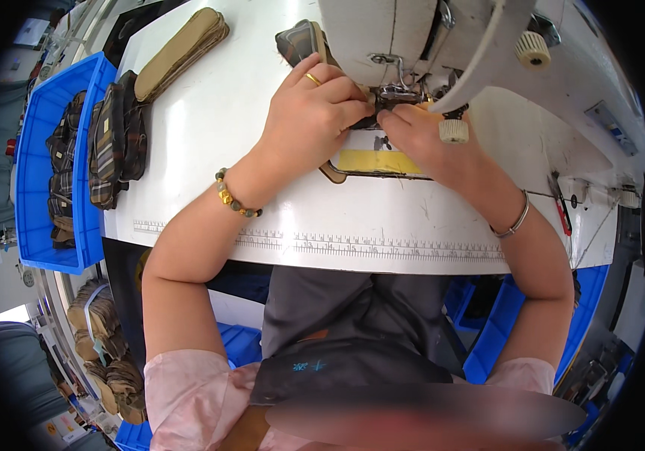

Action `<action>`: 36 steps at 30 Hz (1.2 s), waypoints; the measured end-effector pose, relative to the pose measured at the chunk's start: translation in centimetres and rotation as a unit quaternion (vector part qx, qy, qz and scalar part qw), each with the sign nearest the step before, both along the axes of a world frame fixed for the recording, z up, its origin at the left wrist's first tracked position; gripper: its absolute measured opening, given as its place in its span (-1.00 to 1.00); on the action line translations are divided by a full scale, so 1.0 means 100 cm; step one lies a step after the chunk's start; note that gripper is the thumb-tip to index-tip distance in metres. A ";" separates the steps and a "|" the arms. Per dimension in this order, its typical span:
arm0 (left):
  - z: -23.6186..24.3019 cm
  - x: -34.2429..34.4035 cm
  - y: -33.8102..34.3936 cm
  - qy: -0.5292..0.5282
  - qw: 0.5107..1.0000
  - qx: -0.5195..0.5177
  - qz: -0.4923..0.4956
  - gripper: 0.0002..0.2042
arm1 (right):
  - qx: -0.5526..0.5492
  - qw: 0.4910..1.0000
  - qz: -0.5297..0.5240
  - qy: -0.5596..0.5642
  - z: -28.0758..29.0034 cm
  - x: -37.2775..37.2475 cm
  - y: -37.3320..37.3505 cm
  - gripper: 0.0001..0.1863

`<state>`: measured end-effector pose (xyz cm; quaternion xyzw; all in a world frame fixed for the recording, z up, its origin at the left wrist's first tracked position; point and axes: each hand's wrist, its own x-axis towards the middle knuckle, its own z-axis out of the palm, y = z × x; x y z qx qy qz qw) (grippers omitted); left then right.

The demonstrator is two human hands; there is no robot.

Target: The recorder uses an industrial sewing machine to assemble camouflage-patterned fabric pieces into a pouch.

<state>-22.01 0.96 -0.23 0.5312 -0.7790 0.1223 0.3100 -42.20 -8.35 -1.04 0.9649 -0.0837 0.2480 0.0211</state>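
Note:
Under the head of a white sewing machine (360, 30), both my hands meet at the metal presser foot (401, 92). My left hand (311, 116) is closed, thumb and fingers pinching a plaid fabric piece with a tan edge (298, 43). Part of that piece sticks out beyond my knuckles; the rest is hidden under the hand. My right hand (427, 139) is closed too, fingertips pressed together just right of my left fingertips, against dark material too small to make out. A yellow strip (379, 161) lies in front of the needle area.
On the white table (209, 158), a stack of tan pieces (183, 52) and folded plaid pieces (116, 143) lie at left. Beside them a blue bin (89, 188) holds more plaid pieces. A red-handled tool (563, 210) lies at right. A printed ruler (367, 246) runs along the front edge.

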 end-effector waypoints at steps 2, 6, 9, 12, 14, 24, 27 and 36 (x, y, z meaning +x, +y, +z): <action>0.001 -0.001 0.002 -0.063 0.998 -0.010 0.002 -0.81 | -0.025 1.000 0.008 -0.009 0.002 0.001 0.003 -0.95; -0.003 0.000 0.006 -0.099 0.995 -0.017 0.004 -0.83 | 0.005 0.999 -0.030 0.010 0.003 -0.006 0.013 -0.86; -0.001 -0.001 0.006 -0.106 0.994 -0.015 0.007 -0.83 | -0.071 0.996 -0.016 0.042 0.007 -0.009 0.012 -0.78; 0.000 -0.001 0.007 -0.105 0.994 -0.010 0.007 -0.83 | -0.061 0.997 -0.010 0.044 0.010 -0.008 0.014 -0.75; -0.001 -0.001 0.007 -0.106 0.994 -0.009 0.008 -0.82 | -0.053 0.997 -0.011 0.046 0.010 -0.008 0.014 -0.75; -0.001 -0.004 0.007 -0.118 0.993 -0.009 0.017 -0.82 | -0.087 0.995 -0.023 0.040 0.003 -0.009 0.012 -0.72; 0.000 -0.005 0.008 -0.126 0.992 -0.007 0.025 -0.81 | -0.086 0.995 -0.029 0.043 0.001 -0.009 0.011 -0.70; -0.001 -0.004 0.007 -0.127 0.992 -0.002 0.030 -0.80 | -0.091 0.995 -0.034 0.037 0.003 -0.009 0.011 -0.71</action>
